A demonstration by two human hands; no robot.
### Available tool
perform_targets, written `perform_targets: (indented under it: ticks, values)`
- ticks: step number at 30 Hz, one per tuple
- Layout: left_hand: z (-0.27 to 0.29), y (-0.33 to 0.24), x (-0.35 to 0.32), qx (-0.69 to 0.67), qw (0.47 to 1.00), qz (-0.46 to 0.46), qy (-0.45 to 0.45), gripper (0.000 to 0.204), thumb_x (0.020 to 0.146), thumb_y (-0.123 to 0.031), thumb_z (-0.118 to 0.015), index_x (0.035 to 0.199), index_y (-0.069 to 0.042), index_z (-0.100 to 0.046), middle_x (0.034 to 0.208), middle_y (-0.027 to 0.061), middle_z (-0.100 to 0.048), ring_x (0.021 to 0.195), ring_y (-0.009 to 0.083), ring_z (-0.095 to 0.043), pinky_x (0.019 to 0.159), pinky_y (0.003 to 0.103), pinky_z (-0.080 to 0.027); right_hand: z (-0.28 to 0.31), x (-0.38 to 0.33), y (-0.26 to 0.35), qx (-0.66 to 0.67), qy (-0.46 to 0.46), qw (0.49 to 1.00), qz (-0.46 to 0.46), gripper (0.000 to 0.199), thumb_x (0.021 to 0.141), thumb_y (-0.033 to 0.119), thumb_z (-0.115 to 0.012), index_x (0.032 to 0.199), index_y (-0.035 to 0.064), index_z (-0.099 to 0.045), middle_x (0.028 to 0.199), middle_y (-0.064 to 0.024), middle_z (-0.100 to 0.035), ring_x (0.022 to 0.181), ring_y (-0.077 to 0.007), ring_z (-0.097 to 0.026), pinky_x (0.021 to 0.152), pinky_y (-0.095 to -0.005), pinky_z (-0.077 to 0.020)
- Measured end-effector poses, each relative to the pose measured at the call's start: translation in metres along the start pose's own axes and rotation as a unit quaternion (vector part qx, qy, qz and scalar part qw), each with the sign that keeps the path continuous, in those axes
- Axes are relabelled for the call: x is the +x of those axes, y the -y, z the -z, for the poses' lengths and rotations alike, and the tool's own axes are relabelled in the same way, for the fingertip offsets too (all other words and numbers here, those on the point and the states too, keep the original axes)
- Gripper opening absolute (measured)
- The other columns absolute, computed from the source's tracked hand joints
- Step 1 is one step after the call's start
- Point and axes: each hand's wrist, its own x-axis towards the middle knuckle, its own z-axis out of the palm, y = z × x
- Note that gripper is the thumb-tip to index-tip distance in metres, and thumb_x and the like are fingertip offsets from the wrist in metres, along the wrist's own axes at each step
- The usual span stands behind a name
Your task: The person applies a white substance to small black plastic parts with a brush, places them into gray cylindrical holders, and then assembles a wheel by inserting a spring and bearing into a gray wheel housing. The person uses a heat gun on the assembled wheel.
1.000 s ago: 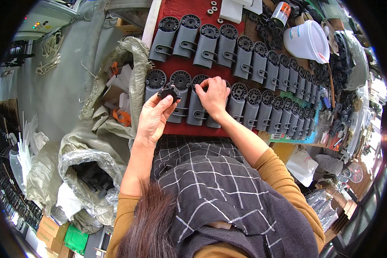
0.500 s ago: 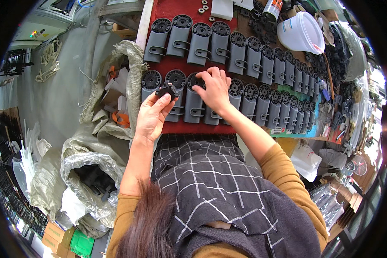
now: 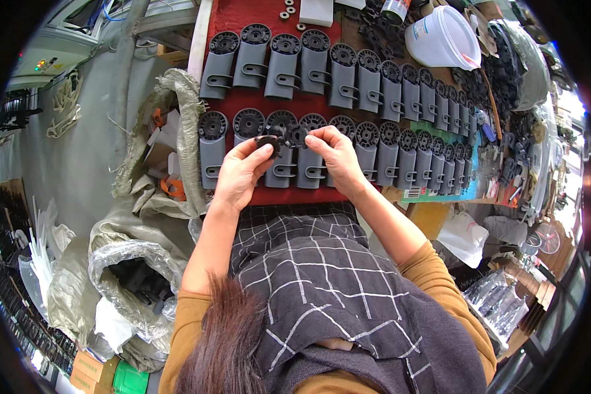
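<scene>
- While your left hand [image 3: 244,172] pinches a black disc-shaped part [image 3: 267,146] between thumb and fingers, your right hand [image 3: 335,159] grips a black ring-like part [image 3: 297,136] close beside it; whether the two touch, you cannot tell.
- Both parts are over the near row of grey tubular housings [image 3: 387,159] on the red counter [image 3: 243,13].
- Farther off, you have another housing row [image 3: 370,90], with a white bucket [image 3: 437,39] at the far right.

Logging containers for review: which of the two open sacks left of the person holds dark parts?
The lower sack, with clear plastic around its mouth; the upper sack holds white and orange pieces.
</scene>
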Motion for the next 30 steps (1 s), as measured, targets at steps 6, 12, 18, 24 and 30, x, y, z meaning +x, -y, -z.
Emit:
perform_targets:
  ticks: [6,12,18,24,30]
  values:
    - [-0.012,0.012,0.026,0.021,1.0,-0.009,-0.017,0.016,0.087,-0.007,-0.069,0.103,-0.008,-0.067,0.096,0.0001,-0.068,0.087,0.0088,-0.064,0.078,0.023,-0.053,0.025,0.008,-0.02,-0.268,-0.159,0.944,0.112,0.018,0.084,0.018,-0.071,0.088,0.0005,-0.069,0.09,-0.0048,-0.057,0.084,-0.0117,-0.055,0.074,-0.0245,-0.0441]
    - [0.009,-0.004,0.02,0.003,0.998,-0.044,-0.054,0.012,0.086,-0.007,-0.07,0.098,-0.009,-0.067,0.094,0.0013,-0.068,0.086,0.0105,-0.065,0.077,0.023,-0.054,0.017,0.032,-0.029,-0.47,-0.165,0.863,0.088,0.02,0.078,0.033,-0.072,0.077,0.0128,-0.069,0.09,-0.0024,-0.059,0.096,-0.0223,-0.055,0.082,-0.0408,-0.036]
    - [0.006,-0.007,0.015,-0.013,0.997,-0.045,-0.056,0.009,0.087,-0.004,-0.068,0.093,-0.011,-0.065,0.093,0.0,-0.069,0.085,0.0104,-0.065,0.077,0.024,-0.055,0.013,0.031,-0.028,-0.505,-0.162,0.84,0.11,0.021,0.074,0.031,-0.076,0.083,0.0133,-0.069,0.097,-0.0022,-0.058,0.1,-0.0239,-0.051,0.084,-0.0403,-0.0349]
    - [0.007,-0.008,0.017,-0.03,0.996,-0.051,-0.068,0.011,0.086,-0.003,-0.069,0.092,-0.011,-0.064,0.092,0.0005,-0.068,0.083,0.0115,-0.065,0.077,0.025,-0.055,0.023,0.032,-0.021,-0.572,-0.11,0.782,0.224,0.034,0.071,0.028,-0.078,0.101,0.0163,-0.069,0.102,-0.0016,-0.054,0.101,-0.023,-0.048,0.085,-0.0387,-0.0337]
    - [0.008,-0.008,0.017,-0.04,0.995,-0.064,-0.068,0.011,0.086,-0.003,-0.069,0.092,-0.011,-0.064,0.092,0.0016,-0.069,0.083,0.0125,-0.066,0.077,0.025,-0.056,0.023,0.036,-0.02,-0.611,-0.087,0.749,0.243,0.033,0.07,0.028,-0.078,0.099,0.0157,-0.069,0.1,-0.0002,-0.054,0.099,-0.0217,-0.048,0.083,-0.038,-0.0337]
